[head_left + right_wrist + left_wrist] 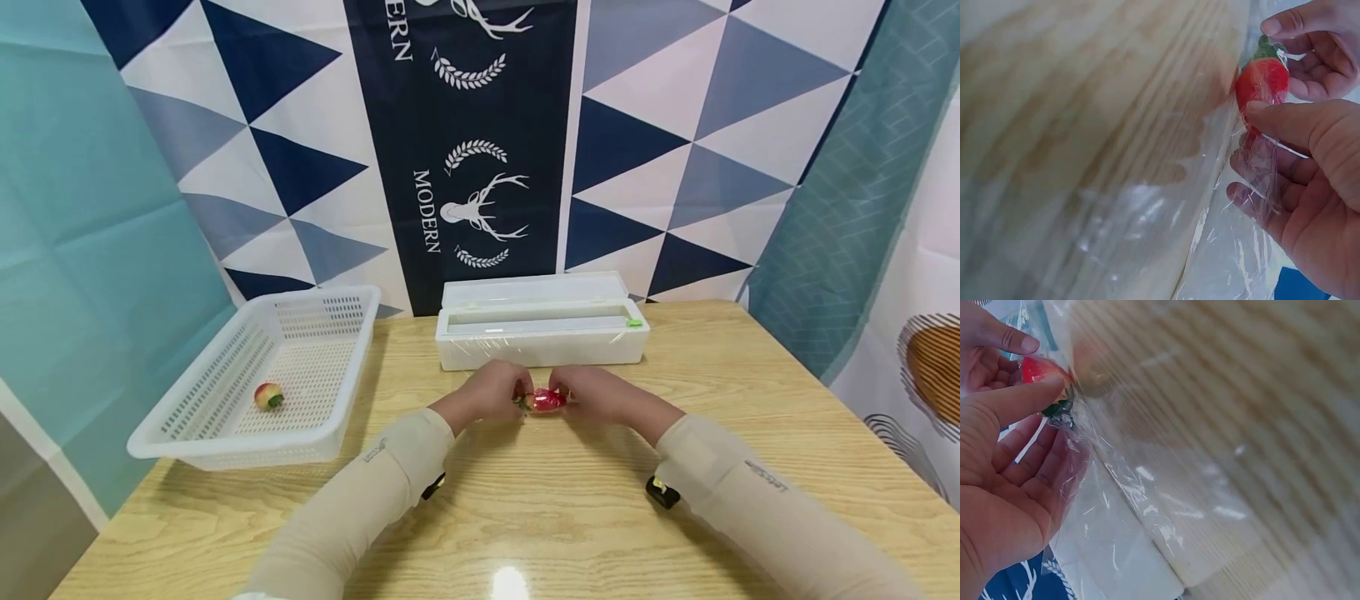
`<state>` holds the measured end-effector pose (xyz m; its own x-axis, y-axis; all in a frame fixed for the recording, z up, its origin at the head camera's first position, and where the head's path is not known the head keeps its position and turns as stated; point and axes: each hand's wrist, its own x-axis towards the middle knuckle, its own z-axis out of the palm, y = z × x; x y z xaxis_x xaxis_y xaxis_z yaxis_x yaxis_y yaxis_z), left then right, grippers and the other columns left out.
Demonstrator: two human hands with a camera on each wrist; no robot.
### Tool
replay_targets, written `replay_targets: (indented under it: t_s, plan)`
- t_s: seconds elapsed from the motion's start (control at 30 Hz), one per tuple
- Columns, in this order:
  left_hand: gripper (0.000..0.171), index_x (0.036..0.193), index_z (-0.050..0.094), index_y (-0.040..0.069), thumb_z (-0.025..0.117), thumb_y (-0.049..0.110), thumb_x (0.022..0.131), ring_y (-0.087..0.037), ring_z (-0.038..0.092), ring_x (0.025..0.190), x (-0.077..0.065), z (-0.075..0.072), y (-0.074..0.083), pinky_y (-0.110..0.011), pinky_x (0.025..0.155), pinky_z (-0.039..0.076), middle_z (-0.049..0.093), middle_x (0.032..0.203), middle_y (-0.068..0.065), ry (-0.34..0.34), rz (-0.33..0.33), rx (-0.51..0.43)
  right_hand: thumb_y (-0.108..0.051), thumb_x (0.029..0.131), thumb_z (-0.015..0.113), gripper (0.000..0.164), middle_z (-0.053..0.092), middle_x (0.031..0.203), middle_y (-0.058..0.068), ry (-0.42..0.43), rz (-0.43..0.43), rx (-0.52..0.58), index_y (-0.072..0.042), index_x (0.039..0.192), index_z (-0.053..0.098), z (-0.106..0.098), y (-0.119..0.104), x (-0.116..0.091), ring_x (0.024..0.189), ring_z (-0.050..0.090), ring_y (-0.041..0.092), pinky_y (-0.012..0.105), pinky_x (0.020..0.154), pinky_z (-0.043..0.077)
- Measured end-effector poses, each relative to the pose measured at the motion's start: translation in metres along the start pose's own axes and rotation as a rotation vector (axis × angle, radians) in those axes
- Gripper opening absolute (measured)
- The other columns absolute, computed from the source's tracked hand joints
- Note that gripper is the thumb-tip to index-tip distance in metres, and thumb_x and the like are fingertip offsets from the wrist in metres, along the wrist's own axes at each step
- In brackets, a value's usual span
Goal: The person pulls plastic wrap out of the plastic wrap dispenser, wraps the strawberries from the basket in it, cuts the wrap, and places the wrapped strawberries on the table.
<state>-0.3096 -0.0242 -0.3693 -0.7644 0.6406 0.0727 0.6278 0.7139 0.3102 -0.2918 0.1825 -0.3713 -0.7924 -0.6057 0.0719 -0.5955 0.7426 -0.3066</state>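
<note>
Red fruit point(546, 401) sits between inward-turned left hand point(498, 390) and right hand point(597, 393), fingers pinching its ends through film point(1260, 161).

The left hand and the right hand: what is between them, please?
Between the left hand and the right hand is a red fruit with green leaves, in clear film; all three views show it.
</note>
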Motion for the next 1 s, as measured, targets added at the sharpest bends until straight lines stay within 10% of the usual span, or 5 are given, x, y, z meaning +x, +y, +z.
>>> replay_targets:
  t_s: [0.5,0.77,1.0]
  plan:
    - [0.012,0.098,0.07,0.006,0.072,0.011,0.087,-0.011,0.054,0.08,0.013,-0.006,-0.017,-0.023,0.075,0.046,0.064,0.087,0.0,0.062,-0.083,-0.168,-0.007,0.094,0.061,0.013,0.065,0.088,0.004,0.037,-0.016,0.133,0.001,0.098,0.07,-0.006,0.029,0.016,0.081,0.056,0.017,0.038,0.077,0.048]
    - [0.031,0.108,0.067,0.002,0.078,0.006,0.079,-0.018,0.058,0.096,0.011,-0.005,-0.033,-0.031,0.091,0.047,0.066,0.104,-0.007,0.088,-0.137,-0.136,-0.008,0.096,0.059,0.007,0.061,0.089,0.004,0.051,0.134,0.274,-0.003,0.1,0.061,-0.007,0.033,0.023,0.082,0.052,0.019,0.034,0.074,0.045]
    - [0.018,0.104,0.067,0.005,0.067,0.003,0.085,-0.016,0.054,0.087,0.007,-0.004,-0.051,-0.029,0.08,0.048,0.062,0.094,-0.003,0.14,-0.201,-0.212,-0.008,0.095,0.059,0.009,0.061,0.084,0.003,0.081,0.165,0.209,-0.003,0.097,0.066,-0.004,0.038,0.03,0.077,0.052,0.018,0.032,0.07,0.044]
